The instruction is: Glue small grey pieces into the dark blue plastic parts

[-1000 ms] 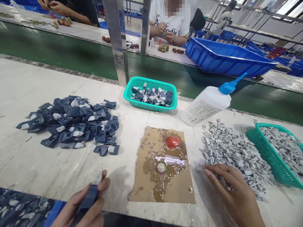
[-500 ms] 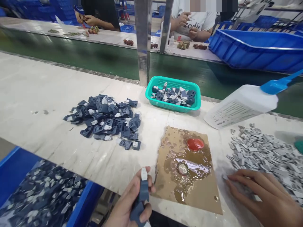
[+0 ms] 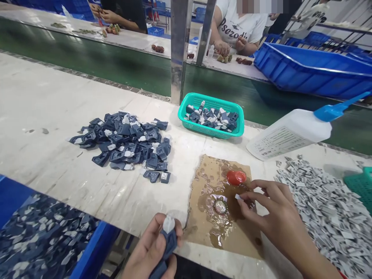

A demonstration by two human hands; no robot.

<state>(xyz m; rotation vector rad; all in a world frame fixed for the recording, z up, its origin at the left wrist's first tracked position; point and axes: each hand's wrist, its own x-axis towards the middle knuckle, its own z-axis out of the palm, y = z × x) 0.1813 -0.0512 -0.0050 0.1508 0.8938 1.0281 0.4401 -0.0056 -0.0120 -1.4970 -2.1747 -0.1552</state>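
Observation:
My left hand (image 3: 155, 246) is closed around a dark blue plastic part (image 3: 169, 242) with a light grey tip pointing up, near the table's front edge. Between thumb and forefinger, my right hand (image 3: 270, 209) pinches a small light grey plastic piece (image 3: 237, 197). That hand is over the right side of a brown cardboard sheet (image 3: 200, 228), which is wet with clear liquid. On the cardboard lie a red cap-like piece (image 3: 236, 178) and a small round thing (image 3: 220, 207) sitting in the liquid. Many small grey pieces (image 3: 325, 197) are heaped to the right.
A pile of dark blue parts (image 3: 128, 141) lies left, beside a green basket (image 3: 186, 123) of similar parts. A white bottle (image 3: 286, 133) with a blue nozzle leans at right. A blue crate (image 3: 95, 248) stands lower left. Two people work beyond the metal post (image 3: 178, 58).
My right hand has moved left from beside the grey heap to over the cardboard, carrying the small grey piece. My left hand has turned the blue part slightly and lowered it.

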